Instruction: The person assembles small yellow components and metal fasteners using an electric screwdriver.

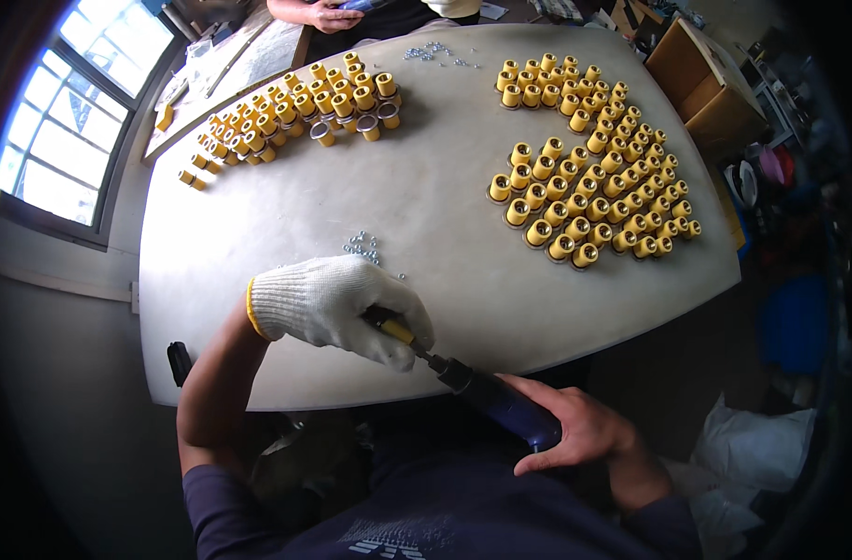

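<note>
My left hand [337,303], in a white knit glove with a yellow cuff edge, is closed around a yellow cylindrical part [398,330] with a dark end. My right hand [589,425] is bare and grips a dark blue power screwdriver [510,406]. The driver's bit points up and left and meets the end of the yellow part; how far it goes in is hidden. Just beyond the glove lies a loose group of small shiny metal pieces [363,246], too small to name surely.
Many matching yellow parts [575,205] stand on the right of the grey table [426,187], and another group [305,103] fills the far left. More metal bits [435,52] lie near the far edge. Across the table sits another person [328,17]. A cardboard box [706,79] stands at right.
</note>
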{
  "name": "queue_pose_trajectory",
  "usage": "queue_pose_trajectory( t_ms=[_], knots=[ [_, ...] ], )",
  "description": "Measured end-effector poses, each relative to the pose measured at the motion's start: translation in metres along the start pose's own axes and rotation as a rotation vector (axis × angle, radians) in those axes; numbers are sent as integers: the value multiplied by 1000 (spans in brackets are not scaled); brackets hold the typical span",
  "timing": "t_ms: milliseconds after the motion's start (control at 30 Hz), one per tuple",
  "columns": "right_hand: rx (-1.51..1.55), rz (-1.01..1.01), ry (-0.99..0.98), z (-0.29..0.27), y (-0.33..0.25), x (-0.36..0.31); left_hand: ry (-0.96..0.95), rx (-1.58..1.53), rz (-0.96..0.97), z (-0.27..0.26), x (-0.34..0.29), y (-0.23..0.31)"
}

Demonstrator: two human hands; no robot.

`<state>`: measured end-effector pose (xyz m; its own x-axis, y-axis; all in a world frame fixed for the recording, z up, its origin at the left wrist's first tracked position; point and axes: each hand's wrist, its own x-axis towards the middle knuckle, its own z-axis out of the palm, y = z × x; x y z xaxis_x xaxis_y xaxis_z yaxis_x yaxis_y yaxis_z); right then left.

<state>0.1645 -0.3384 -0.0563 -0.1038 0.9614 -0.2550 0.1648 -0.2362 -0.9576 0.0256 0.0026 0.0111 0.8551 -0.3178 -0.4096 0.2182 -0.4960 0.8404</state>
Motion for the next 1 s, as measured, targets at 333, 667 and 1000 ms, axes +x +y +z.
queue_pose_trajectory(
  t_ms=[333, 667, 1000],
  knots=[
    [21, 164, 99, 2, 11, -15, 824, 363, 42, -28, 92, -20],
    [24, 67, 150, 9, 29, -24, 909, 418, -280, -30, 102, -35],
    [53, 69, 151, 7, 30, -25, 811, -219, -230, -29, 84, -3]
  ],
)
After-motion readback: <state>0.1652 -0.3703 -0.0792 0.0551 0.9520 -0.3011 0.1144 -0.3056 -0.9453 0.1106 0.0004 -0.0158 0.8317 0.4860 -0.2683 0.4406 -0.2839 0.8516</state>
